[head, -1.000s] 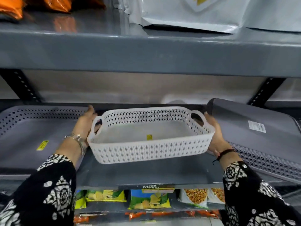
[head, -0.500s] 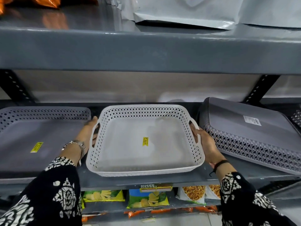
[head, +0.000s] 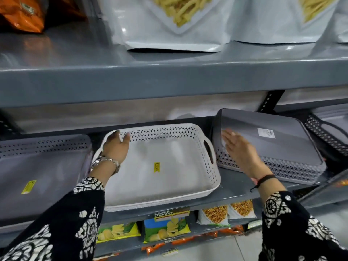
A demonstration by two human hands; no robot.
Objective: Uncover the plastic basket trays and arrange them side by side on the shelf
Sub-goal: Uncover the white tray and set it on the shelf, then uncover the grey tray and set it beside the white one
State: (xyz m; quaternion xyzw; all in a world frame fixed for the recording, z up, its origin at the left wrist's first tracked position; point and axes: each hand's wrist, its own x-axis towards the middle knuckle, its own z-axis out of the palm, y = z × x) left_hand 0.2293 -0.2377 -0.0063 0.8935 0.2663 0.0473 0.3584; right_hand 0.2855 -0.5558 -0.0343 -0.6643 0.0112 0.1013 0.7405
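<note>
A white perforated basket tray [head: 211,178] lies open side up on the grey shelf [head: 232,187], with a yellow sticker on its floor. My left hand [head: 116,147] holds its far-left rim, fingers curled over the edge. To its left sits a grey basket tray [head: 47,166], also open side up, touching the white one. To its right a grey tray [head: 273,146] rests upside down and tilted, a white label on its bottom. My right hand [head: 239,149] is spread flat against that tray's near-left corner, blurred, holding nothing.
A darker lattice tray [head: 327,132] lies at the far right behind the overturned one. The upper shelf [head: 169,80] hangs low overhead with white snack bags [head: 169,21] and orange packs [head: 20,14]. Chip packets [head: 165,228] fill the shelf below.
The white tray has been set down flat on the shelf. My right hand let go of its handle and moved right onto the overturned grey tray. My left hand shifted to the far-left corner.
</note>
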